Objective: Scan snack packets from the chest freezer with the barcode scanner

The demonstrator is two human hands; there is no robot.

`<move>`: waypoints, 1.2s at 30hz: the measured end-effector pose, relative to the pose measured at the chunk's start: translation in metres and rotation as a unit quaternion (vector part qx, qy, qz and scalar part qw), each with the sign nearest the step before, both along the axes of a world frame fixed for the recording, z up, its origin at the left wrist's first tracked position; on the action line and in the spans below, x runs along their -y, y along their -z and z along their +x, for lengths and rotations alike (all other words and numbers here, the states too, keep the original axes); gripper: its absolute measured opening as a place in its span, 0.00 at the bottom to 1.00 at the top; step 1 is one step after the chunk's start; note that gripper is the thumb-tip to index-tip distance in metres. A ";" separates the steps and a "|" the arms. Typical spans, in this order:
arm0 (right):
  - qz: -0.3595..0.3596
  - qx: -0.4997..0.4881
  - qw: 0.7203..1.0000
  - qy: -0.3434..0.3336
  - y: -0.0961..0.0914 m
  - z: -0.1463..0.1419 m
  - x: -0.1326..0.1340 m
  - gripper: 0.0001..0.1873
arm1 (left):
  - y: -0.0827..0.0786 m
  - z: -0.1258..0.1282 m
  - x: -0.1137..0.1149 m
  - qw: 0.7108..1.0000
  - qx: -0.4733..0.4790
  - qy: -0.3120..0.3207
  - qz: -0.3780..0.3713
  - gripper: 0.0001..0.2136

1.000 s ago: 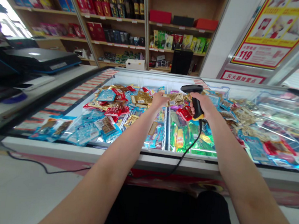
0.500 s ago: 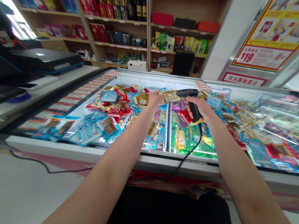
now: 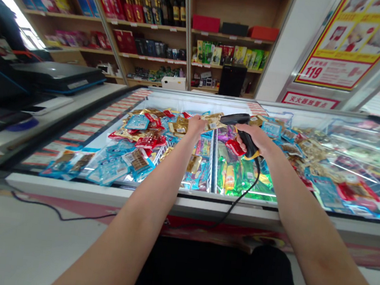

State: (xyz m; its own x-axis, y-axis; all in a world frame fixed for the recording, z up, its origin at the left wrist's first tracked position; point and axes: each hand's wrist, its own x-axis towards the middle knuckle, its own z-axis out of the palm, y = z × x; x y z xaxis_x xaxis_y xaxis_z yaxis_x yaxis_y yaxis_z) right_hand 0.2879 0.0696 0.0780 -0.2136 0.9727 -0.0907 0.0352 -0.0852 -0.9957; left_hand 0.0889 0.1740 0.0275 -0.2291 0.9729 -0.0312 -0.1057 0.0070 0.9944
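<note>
My left hand (image 3: 196, 125) is closed on the edge of a gold snack packet (image 3: 214, 122), held above the chest freezer. Wrapped round the grip of a black and yellow barcode scanner (image 3: 235, 119) is my right hand (image 3: 249, 138). The scanner's head points left and overlaps the right end of the packet. From its grip a black cable (image 3: 252, 186) hangs over the freezer's front edge. Under and around my hands lie red packets (image 3: 147, 141), blue packets (image 3: 112, 165) and green packets (image 3: 241, 173) in heaps.
The freezer's front rim (image 3: 102, 190) runs between me and the packets. A counter (image 3: 35, 111) with a flat dark device (image 3: 63, 75) stands at the left. Behind are wooden shelves (image 3: 155, 27) with bottles and boxes. More packets (image 3: 328, 190) lie at the right.
The scanner has shifted slightly left, its head now over the packet's right end. The left hand still holds the packet, almost unmoved.
</note>
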 end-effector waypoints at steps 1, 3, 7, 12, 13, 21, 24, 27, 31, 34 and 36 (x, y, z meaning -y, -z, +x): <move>0.003 0.003 1.000 -0.005 0.000 0.000 0.000 0.12 | 0.000 0.000 0.000 1.000 -0.001 0.002 -0.002 0.08; 0.006 0.015 1.000 -0.014 0.000 0.001 0.001 0.13 | -0.001 0.000 0.000 1.000 -0.005 0.003 -0.006 0.08; 0.010 0.034 0.999 -0.026 -0.002 0.001 0.004 0.16 | -0.003 0.000 0.002 1.000 -0.011 -0.002 -0.011 0.09; 0.011 0.038 0.999 -0.033 -0.004 0.002 0.004 0.15 | -0.006 0.000 0.005 1.000 -0.012 -0.006 -0.009 0.10; 0.010 0.038 0.999 -0.034 -0.004 0.002 0.004 0.15 | -0.006 -0.001 0.005 1.000 -0.013 -0.005 -0.009 0.09; 0.006 0.031 0.999 -0.041 0.000 0.004 0.000 0.13 | -0.006 -0.001 0.006 1.000 -0.021 0.005 -0.001 0.08; 0.004 0.030 0.999 -0.044 0.000 0.005 0.000 0.14 | -0.007 -0.001 0.007 1.000 -0.025 0.000 -0.005 0.08; 0.004 0.028 0.998 -0.047 0.000 0.005 0.000 0.14 | -0.009 -0.001 0.009 1.000 -0.029 -0.006 -0.006 0.09; 0.002 0.032 0.999 -0.044 -0.001 0.004 0.001 0.14 | -0.011 -0.001 0.012 0.999 -0.046 -0.015 -0.003 0.11; 0.007 0.030 0.999 -0.038 -0.002 0.004 0.002 0.13 | -0.011 -0.002 0.013 0.999 -0.051 -0.011 0.000 0.10; 0.010 0.022 0.999 -0.037 -0.002 0.005 0.002 0.12 | -0.011 -0.003 0.012 0.998 -0.056 -0.014 0.001 0.10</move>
